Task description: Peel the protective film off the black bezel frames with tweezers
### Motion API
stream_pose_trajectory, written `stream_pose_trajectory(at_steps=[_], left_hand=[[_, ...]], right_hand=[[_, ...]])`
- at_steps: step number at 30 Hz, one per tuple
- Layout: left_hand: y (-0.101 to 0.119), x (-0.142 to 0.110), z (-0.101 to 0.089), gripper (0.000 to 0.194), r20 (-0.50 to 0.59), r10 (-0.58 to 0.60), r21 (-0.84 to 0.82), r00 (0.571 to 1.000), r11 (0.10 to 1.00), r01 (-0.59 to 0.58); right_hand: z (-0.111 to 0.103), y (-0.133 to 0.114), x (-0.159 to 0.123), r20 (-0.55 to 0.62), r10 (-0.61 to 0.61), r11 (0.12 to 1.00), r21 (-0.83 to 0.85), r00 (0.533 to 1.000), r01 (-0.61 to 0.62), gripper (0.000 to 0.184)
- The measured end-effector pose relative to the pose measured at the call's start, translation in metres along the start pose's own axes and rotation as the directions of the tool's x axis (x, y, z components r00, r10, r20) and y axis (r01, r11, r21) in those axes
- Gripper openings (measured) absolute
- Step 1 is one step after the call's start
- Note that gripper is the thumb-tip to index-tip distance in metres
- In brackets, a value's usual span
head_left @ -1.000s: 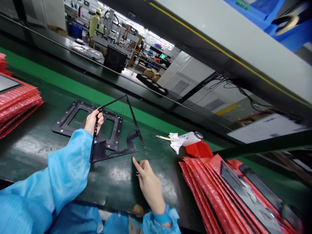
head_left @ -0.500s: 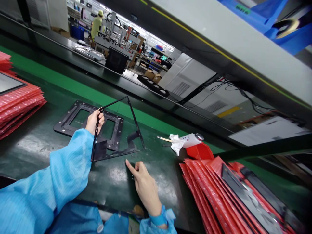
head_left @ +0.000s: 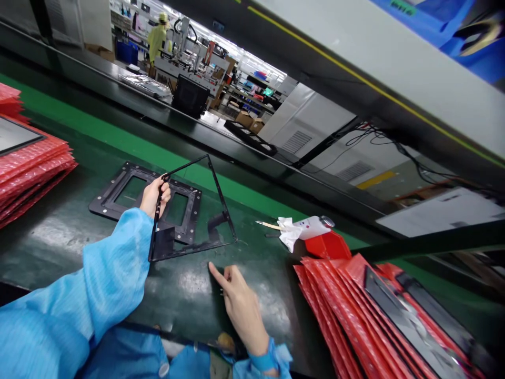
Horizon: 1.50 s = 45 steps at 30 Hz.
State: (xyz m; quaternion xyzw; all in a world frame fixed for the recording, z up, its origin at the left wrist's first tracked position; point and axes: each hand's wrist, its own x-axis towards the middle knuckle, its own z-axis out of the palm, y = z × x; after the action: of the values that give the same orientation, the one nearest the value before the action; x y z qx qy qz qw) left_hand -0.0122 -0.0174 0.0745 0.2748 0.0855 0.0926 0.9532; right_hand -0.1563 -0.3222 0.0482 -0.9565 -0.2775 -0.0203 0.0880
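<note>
My left hand [head_left: 155, 197] is closed around the left side of a thin black rectangular frame [head_left: 218, 188], holding it tilted above the green bench. A black flap and a short dark strip hang at the frame's lower edge. Behind it, partly covered by my hand and the frame, lies a thick black plate [head_left: 106, 206] with two rectangular windows and screws along its rim. My right hand [head_left: 242, 302] is just below the frame and apart from it. Its index finger is stretched out towards the bench while the other fingers curl; nothing shows in it.
Red bubble-wrap sleeves [head_left: 39, 163] are stacked at the left with a screen panel [head_left: 18, 136] on top. More red sleeves [head_left: 335, 305] and dark panels stand at the right. A white bottle [head_left: 311, 227], tissue [head_left: 290, 234] and a thin-handled tool [head_left: 268, 225] lie nearby. A shelf [head_left: 355, 52] overhangs.
My right hand has moved slightly right and down, away from the frame's lower edge. My left hand keeps its hold on the frame; the whole view has shifted a little.
</note>
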Motion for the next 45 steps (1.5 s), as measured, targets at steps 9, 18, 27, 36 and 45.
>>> stream_pose_trajectory(at_steps=[9, 18, 27, 36, 45], left_hand=[[0.0, 0.0, -0.001, 0.008, -0.009, 0.0, 0.009, 1.0, 1.0, 0.0], [-0.001, 0.001, -0.001, 0.009, -0.016, -0.005, 0.007, 1.0, 1.0, 0.005], [0.001, 0.001, 0.0, 0.01, -0.021, -0.016, 0.009, 1.0, 1.0, 0.016], [-0.002, 0.004, -0.004, 0.008, -0.01, -0.022, 0.012, 1.0, 1.0, 0.022], [-0.001, 0.003, -0.003, 0.013, 0.019, -0.031, 0.007, 0.999, 0.999, 0.031]], right_hand=[[-0.001, 0.002, 0.017, -0.061, 0.096, 0.995, 0.029, 0.993, -0.095, 0.067], [-0.015, -0.011, 0.003, 0.084, -0.084, 0.973, 0.221, 0.993, 0.063, 0.064], [-0.018, -0.017, 0.009, 0.082, -0.092, 0.975, 0.209, 0.992, 0.073, 0.062], [-0.003, -0.021, -0.023, 0.016, 0.072, 0.992, 0.101, 0.997, -0.073, 0.067], [-0.01, -0.034, -0.007, 0.033, 0.008, 0.993, 0.115, 0.999, -0.012, 0.068]])
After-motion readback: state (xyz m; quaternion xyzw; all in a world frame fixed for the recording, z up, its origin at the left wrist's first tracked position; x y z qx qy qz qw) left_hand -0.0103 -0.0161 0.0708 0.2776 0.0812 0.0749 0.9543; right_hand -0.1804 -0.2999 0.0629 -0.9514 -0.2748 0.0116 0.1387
